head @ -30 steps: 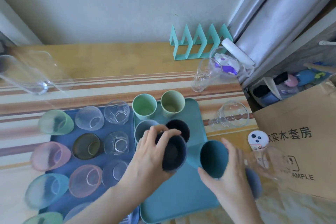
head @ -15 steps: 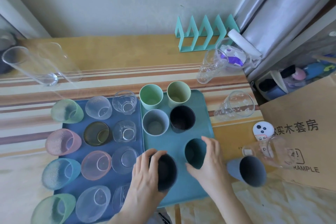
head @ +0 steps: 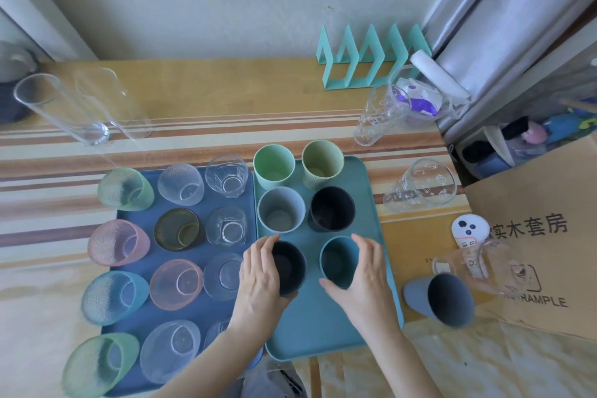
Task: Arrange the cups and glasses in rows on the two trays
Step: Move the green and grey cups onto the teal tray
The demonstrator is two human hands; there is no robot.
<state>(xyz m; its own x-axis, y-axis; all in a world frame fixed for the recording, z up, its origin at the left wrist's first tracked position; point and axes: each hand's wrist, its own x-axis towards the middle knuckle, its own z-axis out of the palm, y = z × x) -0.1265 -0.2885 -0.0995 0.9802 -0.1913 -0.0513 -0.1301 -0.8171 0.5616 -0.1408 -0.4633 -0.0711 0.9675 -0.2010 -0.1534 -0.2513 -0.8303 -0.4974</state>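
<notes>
**Third row being set on the teal tray**

The blue tray [head: 210, 313] on the left carries rows of tinted and clear glasses. They look brittle and slick, so they are best taken round the wall, not the rim. On the teal tray [head: 310, 333] beside it, the left hand [head: 258, 281] has its fingers curled round a dark cup [head: 289, 263], upright in the third row. The right hand [head: 365, 278] wraps a teal cup [head: 337, 260] next to it, thumb and fingers on opposite walls. These matte cups look light, stiff and forgiving. Off the tray's right edge, a blue-grey cup [head: 442, 299] lies on its side. A clear printed glass [head: 420, 186] waits further back and probably needs a firmer mid-wall hold.
</notes>
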